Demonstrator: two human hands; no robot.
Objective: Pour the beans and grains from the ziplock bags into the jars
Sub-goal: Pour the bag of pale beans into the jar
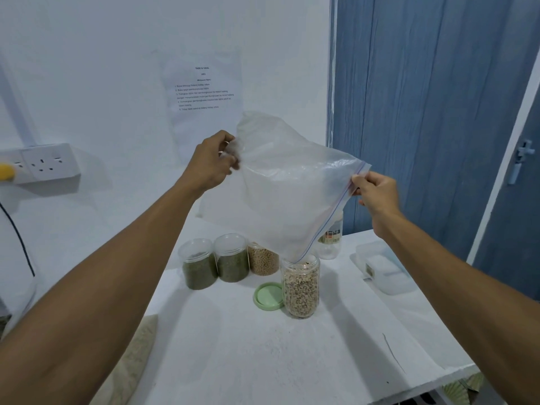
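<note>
The pour into the open glass jar of pale speckled beans (301, 290) looks nearly finished. The jar is filled close to its neck. The clear plastic ziplock bag (286, 194) above it appears almost empty, and its lowest zip corner dips into the jar's mouth. The round pale-green lid (267, 296) lies on the white table (263, 361) at the jar's nine o'clock, touching it, so capping is not yet done.

At the jar's ten to eleven o'clock stand a clear-capped jar of green beans (198, 264), a second jar of green beans (232, 258) and, partly behind the bag, a jar of tan beans (263, 261). These seem done. At seven o'clock, by the table's edge, lies what looks like a bag of pale grain (137, 355), probably still to be emptied.

The left hand (213, 162) holds the bag's closed bottom end high, its fingers (230, 162) bunched tight on the gathered plastic. The right hand (377, 194) pinches the zip edge at the bag's three o'clock, fingers (358, 182) closed on the strip.
</note>
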